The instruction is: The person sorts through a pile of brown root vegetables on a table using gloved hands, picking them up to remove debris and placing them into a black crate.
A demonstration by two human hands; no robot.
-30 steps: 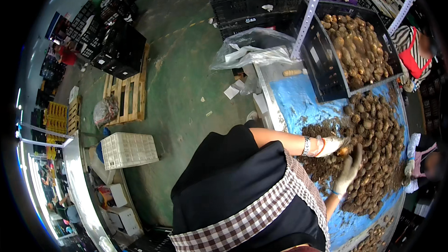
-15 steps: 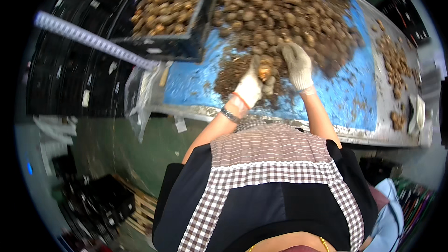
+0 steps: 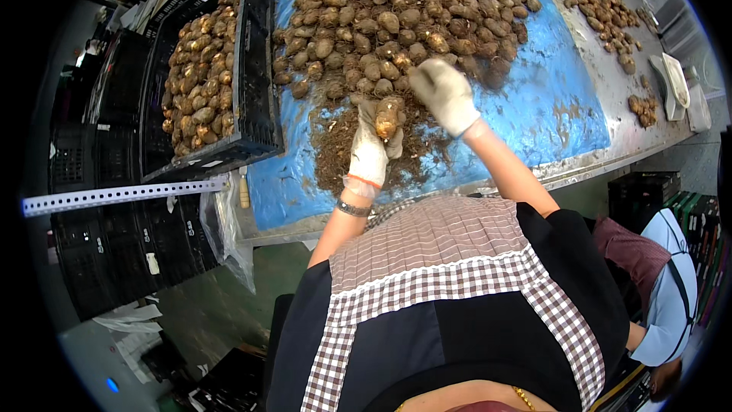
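Observation:
My left hand, in a white glove with an orange cuff edge, is closed around a taro corm with a brown, partly bared surface. It holds the corm over a heap of dark root fibres and dirt. To its right, my right hand, gloved in white, is raised at the near edge of a large pile of hairy brown taro corms. Its fingers are curled and slightly blurred, and whatever may be in them is hidden. Pile and debris rest on a blue plastic sheet.
A black crate of cleaner corms stands left of the pile. Loose corms and a white scale-like device are on the metal table at right. A perforated metal bar juts out at left. Another person's blue sleeve shows at lower right.
The view has swung, so the pile, crate and hands appear shifted leftward. My left hand still holds a corm; my right hand has lifted slightly away from it.

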